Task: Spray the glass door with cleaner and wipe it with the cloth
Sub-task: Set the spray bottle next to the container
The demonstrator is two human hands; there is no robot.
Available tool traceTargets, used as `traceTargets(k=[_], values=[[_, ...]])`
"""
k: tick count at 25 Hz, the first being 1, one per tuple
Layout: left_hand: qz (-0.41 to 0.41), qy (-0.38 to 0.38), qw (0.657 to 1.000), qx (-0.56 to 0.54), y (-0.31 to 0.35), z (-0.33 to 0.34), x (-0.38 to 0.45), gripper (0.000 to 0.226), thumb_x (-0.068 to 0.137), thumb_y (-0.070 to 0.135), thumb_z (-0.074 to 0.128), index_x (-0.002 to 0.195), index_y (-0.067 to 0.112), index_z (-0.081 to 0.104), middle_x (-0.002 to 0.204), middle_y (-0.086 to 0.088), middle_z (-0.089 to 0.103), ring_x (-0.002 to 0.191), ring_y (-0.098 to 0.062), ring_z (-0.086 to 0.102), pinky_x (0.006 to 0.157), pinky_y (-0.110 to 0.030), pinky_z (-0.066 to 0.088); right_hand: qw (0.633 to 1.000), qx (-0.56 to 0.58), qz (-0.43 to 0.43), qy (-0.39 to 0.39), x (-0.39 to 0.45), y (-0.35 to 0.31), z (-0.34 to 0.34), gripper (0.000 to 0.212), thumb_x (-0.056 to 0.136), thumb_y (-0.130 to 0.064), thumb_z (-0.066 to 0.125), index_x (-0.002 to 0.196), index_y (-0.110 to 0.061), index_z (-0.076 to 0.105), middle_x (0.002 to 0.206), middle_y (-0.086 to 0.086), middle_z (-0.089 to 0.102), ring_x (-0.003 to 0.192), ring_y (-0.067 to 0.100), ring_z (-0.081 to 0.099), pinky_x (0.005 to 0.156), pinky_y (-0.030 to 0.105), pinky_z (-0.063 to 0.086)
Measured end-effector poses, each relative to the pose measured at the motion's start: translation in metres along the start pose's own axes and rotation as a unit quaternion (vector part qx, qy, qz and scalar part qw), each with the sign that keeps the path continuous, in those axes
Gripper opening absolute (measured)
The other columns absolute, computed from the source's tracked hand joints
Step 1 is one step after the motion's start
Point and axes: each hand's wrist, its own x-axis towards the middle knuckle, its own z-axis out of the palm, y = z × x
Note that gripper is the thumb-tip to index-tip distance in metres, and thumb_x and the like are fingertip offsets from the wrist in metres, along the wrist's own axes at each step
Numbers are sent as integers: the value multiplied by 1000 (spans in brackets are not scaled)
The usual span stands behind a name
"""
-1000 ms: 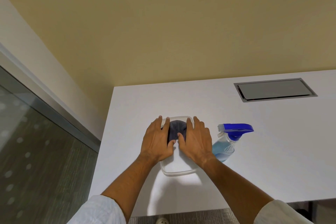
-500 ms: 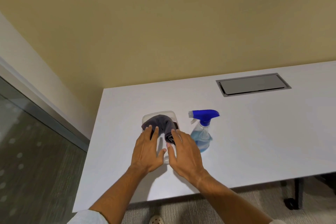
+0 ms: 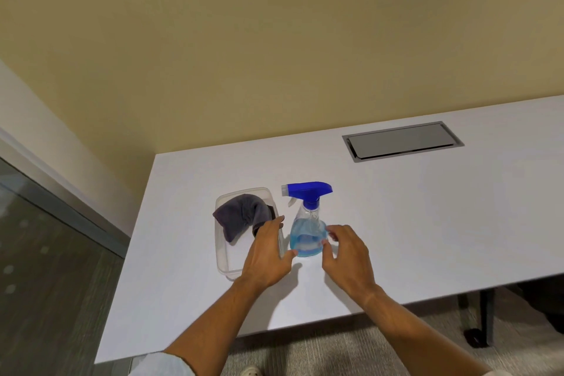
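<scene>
We see a white table (image 3: 396,223) w/ a spray bottle (image 3: 306,223) standing upright near its front-left part: clear body, blue liquid at the bottom, blue trigger head w/ nozzle pointing left. Just left of it sits a clear tub (image 3: 225,265), and a grey cloth (image 3: 241,217) lies bunched in the tub's far end, partly draped over the left rim.

Our left hand (image 3: 268,256) hovers over the tub's right edge, fingers spread and loose, holding nothing; thumb tip is right beside the bottle's base, contact unclear. Our right hand (image 3: 348,256) is just right of the bottle, fingers curled part-way toward it, not closed on it; fingertips look close to the bottle's side but we can't tell if they touch.

A grey hatch (image 3: 403,143) is set in the table's far right. The glass door (image 3: 45,268) is at far left, frosted dots on it.
</scene>
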Motion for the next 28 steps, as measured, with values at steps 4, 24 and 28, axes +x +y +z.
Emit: traceTargets(k=[4, 24, 28], values=[[-13, 10, 996, -85, 14, 8, 11, 73, 88, 30, 68, 148, 25, 26, 150, 0, 41, 134, -22, 45, 107, -42, 42, 994, 2, 57, -90, 25, 8, -3, 63, 88, -26, 71, 144, -19, 42, 148, 3, 46, 133, 21, 48, 108, 34, 42], [-35, 44, 988, -145, 10, 13, 30, 51, 82, 8, 73, 128, 17, 51, 120, 1, 61, 102, -14, 60, 76, -12, 49, 989, 34, 26, -143, 57, 15, 7, 48, 79, -17, 81, 120, -16, 55, 116, 1, 63, 103, 19, 62, 87, 26, 55], [-10, 52, 987, -153, 15, -2, 24, 47, 81, 11, 76, 123, 13, 56, 113, 1, 64, 99, -14, 63, 74, -11, 51, 990, 25, 12, -137, 58, 6, 2, 49, 79, -18, 81, 120, -17, 55, 116, -1, 62, 101, 17, 61, 83, 19, 51]])
